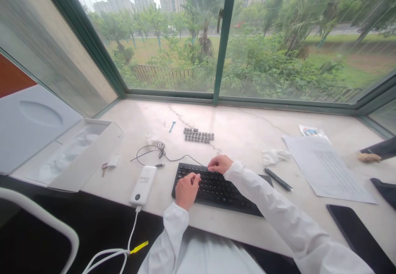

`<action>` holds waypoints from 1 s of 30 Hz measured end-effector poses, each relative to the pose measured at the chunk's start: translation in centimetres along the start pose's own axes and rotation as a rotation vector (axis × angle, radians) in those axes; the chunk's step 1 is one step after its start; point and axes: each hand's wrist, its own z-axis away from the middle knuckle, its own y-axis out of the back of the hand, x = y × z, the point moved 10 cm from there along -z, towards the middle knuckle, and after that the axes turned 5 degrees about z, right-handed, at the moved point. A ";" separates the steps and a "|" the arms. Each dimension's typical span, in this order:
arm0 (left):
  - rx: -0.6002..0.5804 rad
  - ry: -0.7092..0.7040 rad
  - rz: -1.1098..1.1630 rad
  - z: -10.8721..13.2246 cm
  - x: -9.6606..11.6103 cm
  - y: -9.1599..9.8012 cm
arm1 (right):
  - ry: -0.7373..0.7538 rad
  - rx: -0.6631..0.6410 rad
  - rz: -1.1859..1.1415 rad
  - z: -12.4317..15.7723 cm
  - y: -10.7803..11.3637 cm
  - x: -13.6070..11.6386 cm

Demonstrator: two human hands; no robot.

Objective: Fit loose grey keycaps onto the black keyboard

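Observation:
A black keyboard [229, 189] lies on the pale stone sill in front of me, its cable leaving from the far edge. Over its left part is my left hand [187, 190], thumb and fingers pinched together; anything between them is too small to make out. My right hand [220, 164] rests at the keyboard's far edge with its fingers closed and pointing left, and their tips hide whatever they grip. Beyond the keyboard, several loose dark keycaps [198, 136] are set out in rows. A small blue tool [172, 126] lies to the left of them.
On the left are an open white box [83, 158], a white power bank [144, 185] with a cable, and a coiled black cable [161, 150]. A pen [278, 179], a crumpled white glove [275, 156], a paper sheet [328, 167] and a phone [361, 233] lie right.

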 end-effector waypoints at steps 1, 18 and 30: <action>-0.005 0.007 -0.018 -0.1 0.0 -0.1 | -0.015 -0.015 0.010 0.2 -0.6 0.2; 0.005 0.031 -0.040 0.5 -0.3 -1.0 | -0.201 0.016 0.155 0.3 -3.0 1.2; 0.016 0.050 -0.030 0.9 -0.6 -0.7 | -0.216 0.008 0.136 0.3 -2.9 2.1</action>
